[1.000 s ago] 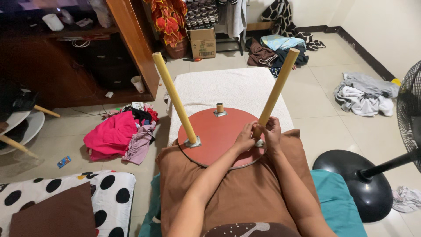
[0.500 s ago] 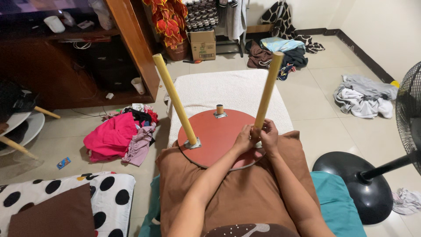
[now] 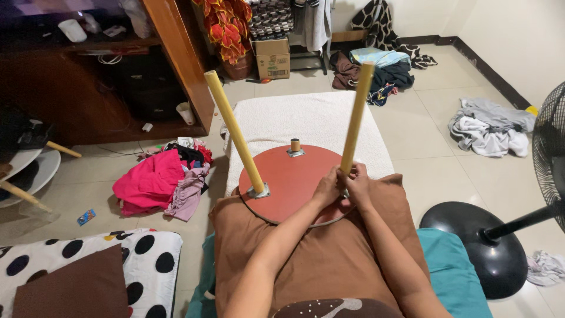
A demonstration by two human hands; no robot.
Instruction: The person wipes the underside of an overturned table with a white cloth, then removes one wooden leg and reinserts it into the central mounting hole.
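A round reddish-brown stool seat point(image 3: 292, 178) lies upside down on a brown cushion point(image 3: 318, 253) in front of me. Two yellow wooden legs stick up from it: one on the left point(image 3: 234, 131), leaning left, and one on the right point(image 3: 355, 119), nearly upright. My left hand point(image 3: 327, 188) and my right hand point(image 3: 358, 185) both grip the base of the right leg where it meets the seat. A short metal-collared stub point(image 3: 295, 146) stands at the seat's far edge with no leg in it.
A white padded mat point(image 3: 306, 121) lies beyond the seat. A pile of pink clothes point(image 3: 159, 179) is on the floor at left, a black fan base point(image 3: 479, 247) at right, grey clothes point(image 3: 488, 129) farther right, and a polka-dot cushion point(image 3: 88, 259) at lower left.
The right leg has swung from leaning right towards upright while both hands stay wrapped around its base. The left leg and the seat have not moved.
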